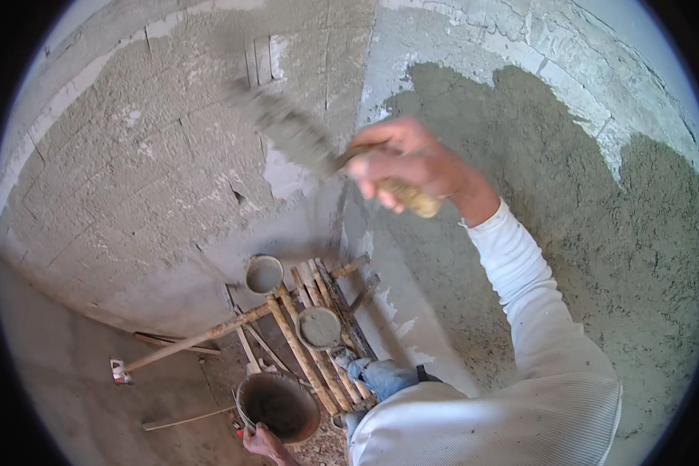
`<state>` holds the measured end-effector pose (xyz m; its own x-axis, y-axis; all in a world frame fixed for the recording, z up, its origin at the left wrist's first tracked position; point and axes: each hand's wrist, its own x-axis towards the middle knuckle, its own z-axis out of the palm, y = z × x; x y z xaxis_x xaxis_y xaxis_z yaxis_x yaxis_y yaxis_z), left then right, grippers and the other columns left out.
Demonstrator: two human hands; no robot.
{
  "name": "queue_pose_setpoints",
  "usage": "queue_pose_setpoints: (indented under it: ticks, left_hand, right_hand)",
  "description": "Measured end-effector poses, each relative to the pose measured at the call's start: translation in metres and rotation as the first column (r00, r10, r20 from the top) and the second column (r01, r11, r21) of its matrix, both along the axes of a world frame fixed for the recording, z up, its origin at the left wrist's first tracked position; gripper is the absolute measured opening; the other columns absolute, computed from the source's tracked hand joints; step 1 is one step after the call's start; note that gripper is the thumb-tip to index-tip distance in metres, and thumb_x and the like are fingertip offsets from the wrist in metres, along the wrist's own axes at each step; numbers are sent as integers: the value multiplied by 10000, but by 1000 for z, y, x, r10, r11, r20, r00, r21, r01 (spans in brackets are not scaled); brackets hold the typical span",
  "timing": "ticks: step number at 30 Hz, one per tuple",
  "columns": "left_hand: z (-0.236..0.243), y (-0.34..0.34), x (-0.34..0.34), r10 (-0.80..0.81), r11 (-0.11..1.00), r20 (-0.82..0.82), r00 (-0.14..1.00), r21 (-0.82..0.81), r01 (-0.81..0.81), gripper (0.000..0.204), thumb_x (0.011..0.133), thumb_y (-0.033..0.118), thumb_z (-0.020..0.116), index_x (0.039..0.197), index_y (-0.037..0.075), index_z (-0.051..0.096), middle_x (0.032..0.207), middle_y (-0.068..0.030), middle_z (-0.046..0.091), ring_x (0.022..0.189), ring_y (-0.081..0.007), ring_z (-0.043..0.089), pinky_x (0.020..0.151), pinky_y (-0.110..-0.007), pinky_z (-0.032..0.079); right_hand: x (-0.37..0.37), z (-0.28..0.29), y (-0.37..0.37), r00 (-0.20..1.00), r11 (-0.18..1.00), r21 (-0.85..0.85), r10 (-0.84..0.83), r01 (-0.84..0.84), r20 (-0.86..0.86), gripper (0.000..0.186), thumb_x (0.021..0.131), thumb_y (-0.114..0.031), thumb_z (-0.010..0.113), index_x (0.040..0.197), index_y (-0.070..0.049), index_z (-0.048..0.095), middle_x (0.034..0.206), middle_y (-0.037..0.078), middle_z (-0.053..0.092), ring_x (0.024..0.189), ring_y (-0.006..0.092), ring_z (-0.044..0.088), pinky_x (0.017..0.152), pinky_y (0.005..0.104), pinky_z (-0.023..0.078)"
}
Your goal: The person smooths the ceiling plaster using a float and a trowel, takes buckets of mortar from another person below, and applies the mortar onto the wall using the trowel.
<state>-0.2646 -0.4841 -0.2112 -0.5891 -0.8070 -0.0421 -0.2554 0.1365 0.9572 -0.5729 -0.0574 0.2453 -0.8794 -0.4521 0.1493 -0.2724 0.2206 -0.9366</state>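
Note:
My right hand point(402, 165) is raised in front of the wall corner, closed round the worn handle of a trowel point(295, 132). Its blade is blurred by motion, points up and left, and looks coated with grey mortar. Low in the picture, my left hand point(264, 444) grips the rim of a dark bucket point(312, 435), which has dark wet-looking mix inside. To the right, wet grey mortar point(590, 225) covers much of the wall. The left wall point(155, 132) has a rough, paler grey coat with grooves and bare patches.
Below me is a scaffold of wooden poles point(287, 330). On it stand a small bucket point(265, 274) and a round pan of mortar point(318, 328). Loose sticks point(188, 419) and a small red-and-white box point(119, 371) lie on the left.

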Motion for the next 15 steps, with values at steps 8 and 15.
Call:
queue_pose_setpoints:
  ticks: [8,15]
  left_hand:
    - [26,8,-18,-60,986,-234,970,136,94,22,662,11,552,667,-2,569,680,37,556,635,-90,433,589,-290,365]
    - [40,39,-81,-352,935,31,936,61,349,86,711,11,604,773,-40,634,713,1,628,641,-131,505,611,-327,426]
  right_hand:
    - [85,31,208,287,368,-149,-875,918,-390,252,1037,-293,650,946,-69,719,717,13,646,482,74,536,418,245,433]
    - [172,-153,69,835,664,657,-542,358,93,300,918,-156,681,1189,-27,687,943,102,716,815,225,697,698,415,569]
